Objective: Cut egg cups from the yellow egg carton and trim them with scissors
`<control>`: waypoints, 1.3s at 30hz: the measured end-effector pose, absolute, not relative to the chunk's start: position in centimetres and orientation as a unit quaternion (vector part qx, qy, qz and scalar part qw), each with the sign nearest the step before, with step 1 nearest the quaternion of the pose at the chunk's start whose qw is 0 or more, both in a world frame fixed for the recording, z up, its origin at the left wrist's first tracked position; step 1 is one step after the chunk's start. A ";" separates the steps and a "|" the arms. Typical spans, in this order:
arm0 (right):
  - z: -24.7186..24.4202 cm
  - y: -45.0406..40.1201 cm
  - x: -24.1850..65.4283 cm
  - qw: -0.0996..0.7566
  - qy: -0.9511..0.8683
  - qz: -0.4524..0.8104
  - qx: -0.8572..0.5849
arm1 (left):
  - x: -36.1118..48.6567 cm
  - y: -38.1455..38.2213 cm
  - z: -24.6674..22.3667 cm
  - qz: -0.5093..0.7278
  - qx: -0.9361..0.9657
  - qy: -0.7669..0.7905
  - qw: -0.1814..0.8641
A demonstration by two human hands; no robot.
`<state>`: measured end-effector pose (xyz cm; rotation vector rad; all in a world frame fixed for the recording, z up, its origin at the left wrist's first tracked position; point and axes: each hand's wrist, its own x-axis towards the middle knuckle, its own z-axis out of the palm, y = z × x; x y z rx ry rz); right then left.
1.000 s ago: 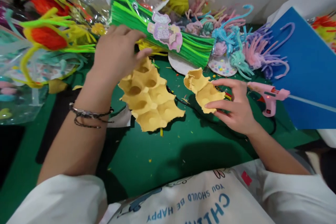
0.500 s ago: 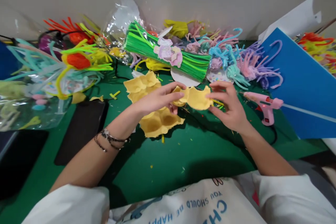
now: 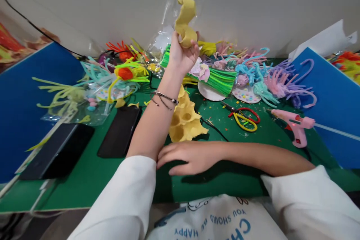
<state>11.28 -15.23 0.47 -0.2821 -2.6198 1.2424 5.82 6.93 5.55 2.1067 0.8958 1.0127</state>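
Observation:
A torn strip of yellow egg carton (image 3: 186,13) is held up in front of the wall by my left hand (image 3: 184,53), its fingers closed round the strip's lower end. My right hand (image 3: 187,157) lies low over the green table, palm down, fingers stretched out by my left elbow, holding nothing. Beneath my left forearm sits the larger piece of yellow egg carton (image 3: 187,120), partly hidden by the arm. To its right lie scissors (image 3: 245,119) with one red and one yellow handle loop.
A pink glue gun (image 3: 295,123) stands at the right by a blue panel (image 3: 334,112). Bundled green pipe cleaners (image 3: 219,78) and several pastel pipe-cleaner figures (image 3: 270,78) line the back. At left are a black phone (image 3: 120,131) and a dark device (image 3: 59,150).
My left hand has raised the carton strip up and away from the table. My right hand has let go of it and come down toward my left elbow, uncovering the scissors.

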 end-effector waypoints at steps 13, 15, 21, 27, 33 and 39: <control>0.3 -17.0 9.6 0.056 -0.912 0.406 -0.009 | 5.9 7.0 5.5 0.423 0.746 0.347 0.379; 0.1 -17.0 9.3 0.036 -0.918 0.395 0.020 | 6.0 6.7 5.7 0.427 0.755 0.354 0.351; 0.1 -15.5 11.1 0.088 -0.893 0.434 -0.079 | 5.5 6.1 7.2 0.382 0.793 0.358 0.312; 0.5 -16.6 9.5 0.089 -0.913 0.397 -0.037 | 5.1 4.2 10.5 0.341 0.745 0.360 0.447; -0.4 -17.4 7.3 0.058 -0.937 0.338 0.072 | 4.8 1.7 11.9 0.343 0.704 0.325 0.531; -0.9 -15.7 10.3 0.165 -0.879 0.446 -0.017 | 4.5 1.0 12.1 0.414 0.609 0.280 0.616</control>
